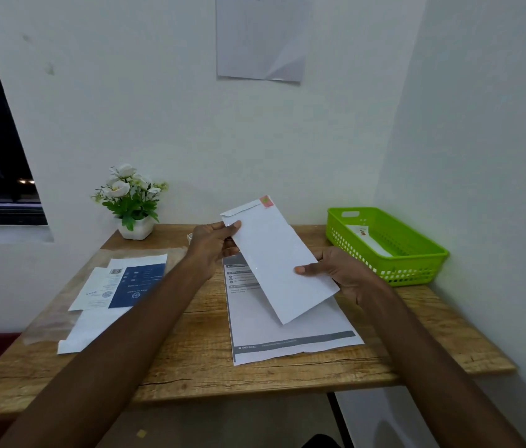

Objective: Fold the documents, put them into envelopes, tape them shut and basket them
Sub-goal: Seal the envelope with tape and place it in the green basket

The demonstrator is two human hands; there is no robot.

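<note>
Holding a white envelope [279, 257] in the air above the middle of the worktop [190, 360], the person has both hands clamped on it: the left hand [211, 245] pinches its far left corner, thumb on the upper face, and the right hand [336, 274] grips its near right edge, thumb on top and fingers hidden underneath. From the head view, the only one, the envelope's long axis runs diagonally, from the far left, where the flap end carries a small pink and green sticker [265, 200], down toward the near right, and that far end is tilted upward. The flap looks closed, so I judge the step in hand to be either checking the seal or carrying the envelope over to the basket; tape on the flap is too faint to confirm. A green basket [417, 253] stands at the far right corner of the worktop with one envelope already lying inside. Beneath the hands a printed document [287, 337] lies flat and unfolded, and more papers [119, 286] sit toward the left edge, near a potted plant [132, 202] at the far edge. The next move likely calls for swinging the envelope rightward, levelling it, and releasing it over the basket, lengthways to fit.
</note>
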